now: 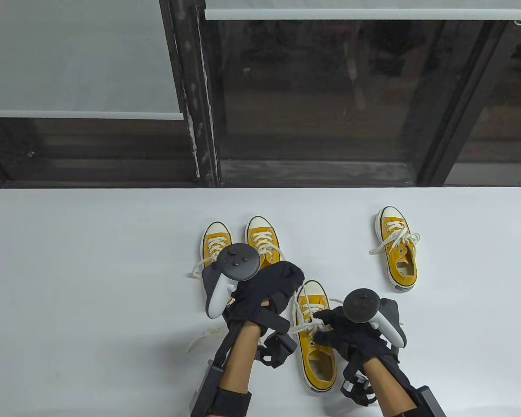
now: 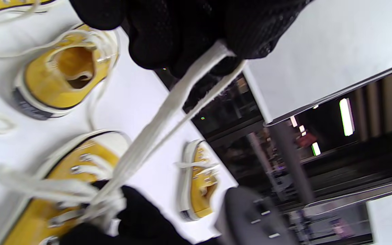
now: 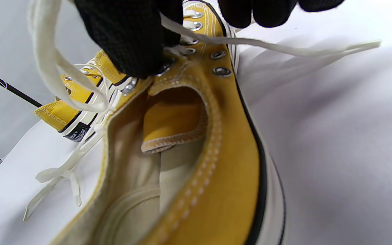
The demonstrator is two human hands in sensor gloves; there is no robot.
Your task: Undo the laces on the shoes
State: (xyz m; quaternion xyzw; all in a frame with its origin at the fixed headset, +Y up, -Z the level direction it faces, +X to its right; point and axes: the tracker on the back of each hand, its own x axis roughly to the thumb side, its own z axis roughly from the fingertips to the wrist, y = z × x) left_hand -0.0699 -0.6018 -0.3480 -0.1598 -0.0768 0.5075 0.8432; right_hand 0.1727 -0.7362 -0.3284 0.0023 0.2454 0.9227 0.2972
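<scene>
My left hand (image 1: 267,289) pinches the near shoe's (image 1: 316,343) lace (image 2: 168,109) taut; my right hand (image 1: 347,332) presses its eyelets.

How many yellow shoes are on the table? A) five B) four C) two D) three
B: the table view shows two shoes side by side, one alone at the right, and the near one the hands work on.
</scene>
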